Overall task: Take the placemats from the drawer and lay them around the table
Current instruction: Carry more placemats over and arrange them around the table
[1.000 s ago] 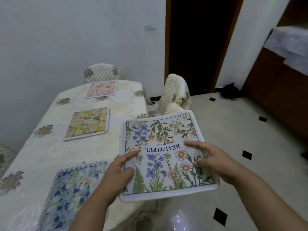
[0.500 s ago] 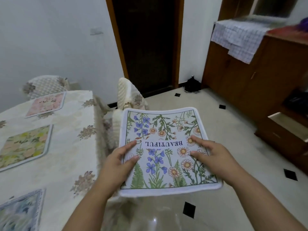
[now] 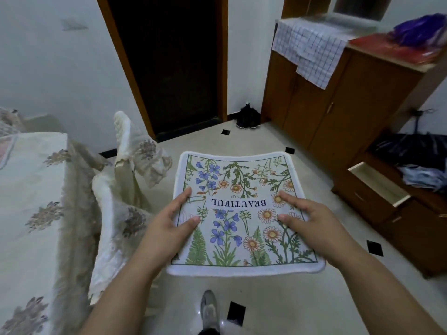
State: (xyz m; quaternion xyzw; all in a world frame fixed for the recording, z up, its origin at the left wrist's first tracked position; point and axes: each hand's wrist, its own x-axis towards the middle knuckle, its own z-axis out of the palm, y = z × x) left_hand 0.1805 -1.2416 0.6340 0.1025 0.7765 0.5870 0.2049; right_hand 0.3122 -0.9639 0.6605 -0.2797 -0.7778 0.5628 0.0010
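Note:
I hold a white floral placemat (image 3: 239,189) with the word BEAUTIFUL upside down, flat in the air over the floor. My left hand (image 3: 167,228) grips its left edge, thumb on top. My right hand (image 3: 309,223) grips its right edge the same way. The table (image 3: 26,189) with its cream flowered cloth is at the left, apart from the placemat. An open drawer (image 3: 377,184) sticks out of the low wooden cabinet at the right. A sliver of a pink placemat (image 3: 4,151) shows at the left edge.
A chair with a cream cover (image 3: 130,151) stands between the table and me. A tall wooden cabinet (image 3: 326,100) with a checked cloth stands at the back right. A dark doorway (image 3: 169,64) lies ahead. My shoe (image 3: 209,308) is on the tiled floor below.
The view has swung right, away from the table; the laid placemats have left the frame. The floral placemat stays in both hands, now over the floor beside the chair.

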